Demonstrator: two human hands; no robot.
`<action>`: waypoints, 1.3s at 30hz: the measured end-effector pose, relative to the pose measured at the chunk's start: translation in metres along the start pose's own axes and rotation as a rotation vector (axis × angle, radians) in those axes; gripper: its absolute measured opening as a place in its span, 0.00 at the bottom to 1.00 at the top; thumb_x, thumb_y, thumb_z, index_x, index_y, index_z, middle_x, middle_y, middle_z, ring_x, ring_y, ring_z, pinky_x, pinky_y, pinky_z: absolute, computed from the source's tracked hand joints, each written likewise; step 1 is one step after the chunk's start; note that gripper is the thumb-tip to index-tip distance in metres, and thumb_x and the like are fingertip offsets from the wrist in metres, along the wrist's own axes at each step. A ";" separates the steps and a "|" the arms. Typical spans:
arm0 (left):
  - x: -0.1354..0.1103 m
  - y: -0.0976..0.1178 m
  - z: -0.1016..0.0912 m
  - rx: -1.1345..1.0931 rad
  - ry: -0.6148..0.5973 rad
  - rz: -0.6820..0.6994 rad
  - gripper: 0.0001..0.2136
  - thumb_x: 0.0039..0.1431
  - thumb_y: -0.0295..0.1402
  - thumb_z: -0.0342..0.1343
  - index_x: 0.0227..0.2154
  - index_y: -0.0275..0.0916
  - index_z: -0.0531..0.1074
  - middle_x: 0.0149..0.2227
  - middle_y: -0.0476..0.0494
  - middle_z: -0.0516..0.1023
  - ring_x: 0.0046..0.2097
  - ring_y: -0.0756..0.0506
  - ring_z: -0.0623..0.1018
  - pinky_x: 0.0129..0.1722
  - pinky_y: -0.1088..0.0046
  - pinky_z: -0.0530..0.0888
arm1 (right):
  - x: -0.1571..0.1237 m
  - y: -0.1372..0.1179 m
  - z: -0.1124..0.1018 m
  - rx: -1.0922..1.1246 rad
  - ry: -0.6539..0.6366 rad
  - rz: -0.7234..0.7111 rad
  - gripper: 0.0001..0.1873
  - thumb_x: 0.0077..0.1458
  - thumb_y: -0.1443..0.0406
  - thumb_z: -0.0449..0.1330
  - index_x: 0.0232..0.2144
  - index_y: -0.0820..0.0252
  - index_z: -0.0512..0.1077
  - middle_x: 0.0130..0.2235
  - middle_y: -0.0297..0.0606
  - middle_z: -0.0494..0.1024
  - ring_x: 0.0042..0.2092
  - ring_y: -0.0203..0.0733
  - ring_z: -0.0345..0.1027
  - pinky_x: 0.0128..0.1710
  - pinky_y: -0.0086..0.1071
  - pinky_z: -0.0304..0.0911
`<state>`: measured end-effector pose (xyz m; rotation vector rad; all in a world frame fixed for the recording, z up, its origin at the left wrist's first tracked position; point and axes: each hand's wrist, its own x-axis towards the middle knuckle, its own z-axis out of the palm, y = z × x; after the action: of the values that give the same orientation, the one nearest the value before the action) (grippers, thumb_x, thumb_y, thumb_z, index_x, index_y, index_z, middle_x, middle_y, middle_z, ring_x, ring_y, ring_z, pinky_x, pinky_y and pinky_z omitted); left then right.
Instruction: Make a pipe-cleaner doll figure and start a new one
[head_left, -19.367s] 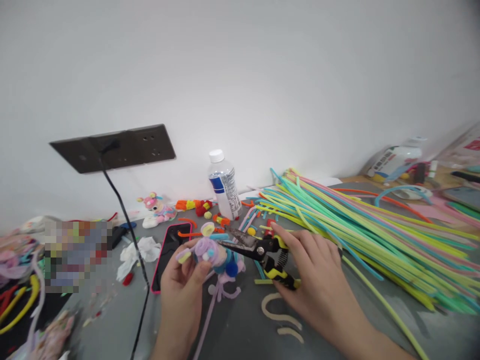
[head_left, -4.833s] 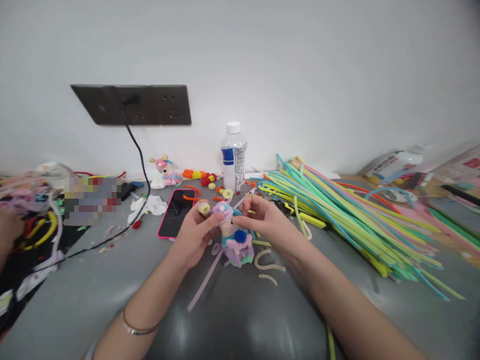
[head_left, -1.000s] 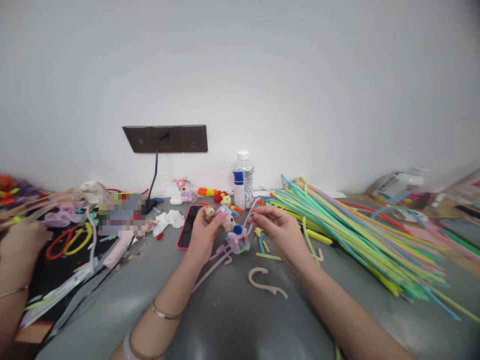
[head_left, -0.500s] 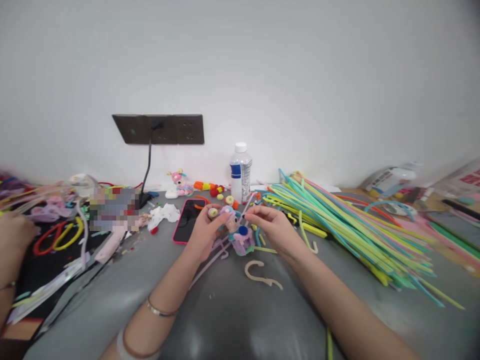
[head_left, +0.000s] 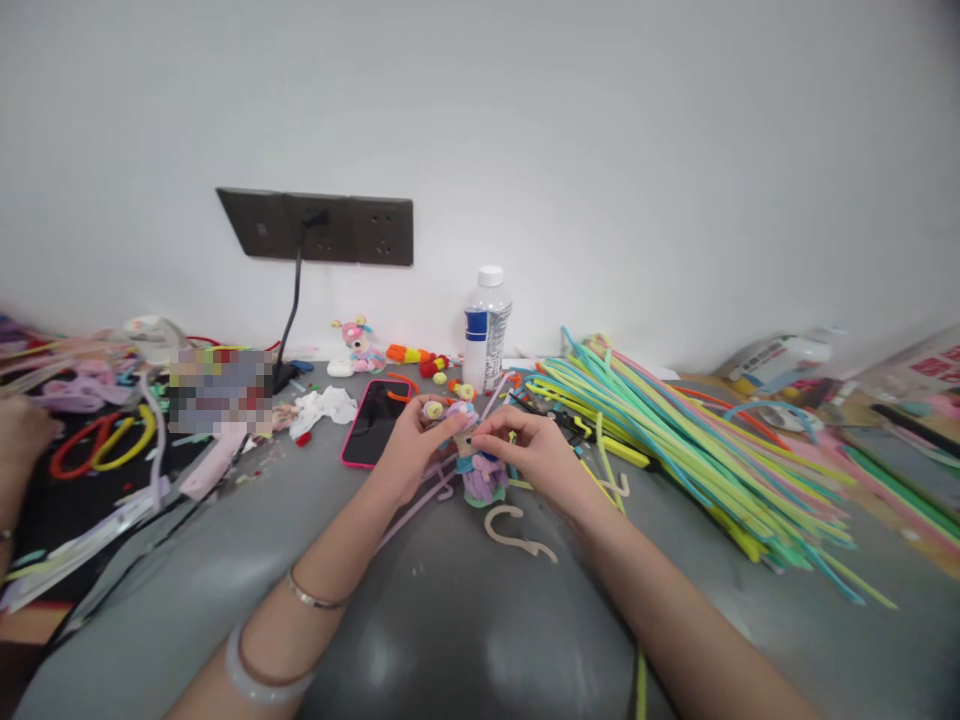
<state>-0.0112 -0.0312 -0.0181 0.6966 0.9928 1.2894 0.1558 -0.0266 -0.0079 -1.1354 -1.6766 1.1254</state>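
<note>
A small doll of fuzzy pipe cleaners (head_left: 481, 480), with a pink and lilac head, yellow tufts, a blue collar and a purple skirt, stands between my hands. My left hand (head_left: 409, 448) is closed around the left side of its head. At the right side of its face, my right hand (head_left: 534, 452) has thumb and fingers pinched together; whatever sits between those fingertips is hidden. Lilac pipe cleaners (head_left: 411, 515) lie beneath my left hand. Just in front of the doll, a curled cream pipe cleaner (head_left: 517, 540) rests on the grey table (head_left: 450, 620).
Many coloured pipe cleaners (head_left: 705, 460) are heaped at right. A bottle (head_left: 486, 340) stands behind the doll, with a phone (head_left: 371, 425) and crumpled tissue (head_left: 324, 408) to its left. A similar finished doll (head_left: 360, 345) sits by the wall. Scissors (head_left: 101, 445) lie near another person's hand (head_left: 22, 440).
My right fingertips have moved left and in against the doll's face. The doll has turned and stands more upright. The whole view has shifted slightly.
</note>
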 end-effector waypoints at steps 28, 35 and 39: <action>0.000 0.002 -0.001 0.028 -0.050 0.027 0.21 0.38 0.36 0.74 0.34 0.38 0.70 0.32 0.50 0.76 0.32 0.49 0.76 0.30 0.75 0.75 | 0.004 0.005 0.001 0.132 0.124 -0.086 0.18 0.51 0.55 0.65 0.25 0.56 0.60 0.26 0.27 0.62 0.28 0.34 0.55 0.29 0.29 0.53; 0.002 0.005 -0.003 0.021 -0.096 -0.015 0.22 0.40 0.37 0.73 0.36 0.38 0.70 0.34 0.49 0.77 0.34 0.49 0.78 0.34 0.72 0.77 | 0.015 0.010 -0.012 0.267 0.110 -0.017 0.20 0.47 0.51 0.68 0.33 0.56 0.67 0.36 0.34 0.72 0.36 0.38 0.65 0.38 0.32 0.62; 0.004 0.002 -0.007 0.005 -0.150 -0.031 0.20 0.44 0.36 0.72 0.37 0.39 0.70 0.35 0.49 0.78 0.35 0.49 0.79 0.35 0.74 0.75 | 0.016 0.015 -0.015 0.356 -0.056 0.027 0.22 0.46 0.55 0.69 0.42 0.54 0.69 0.45 0.39 0.75 0.47 0.42 0.69 0.48 0.37 0.64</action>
<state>-0.0184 -0.0275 -0.0205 0.7679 0.8820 1.1901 0.1687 -0.0048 -0.0163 -0.9080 -1.4307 1.4167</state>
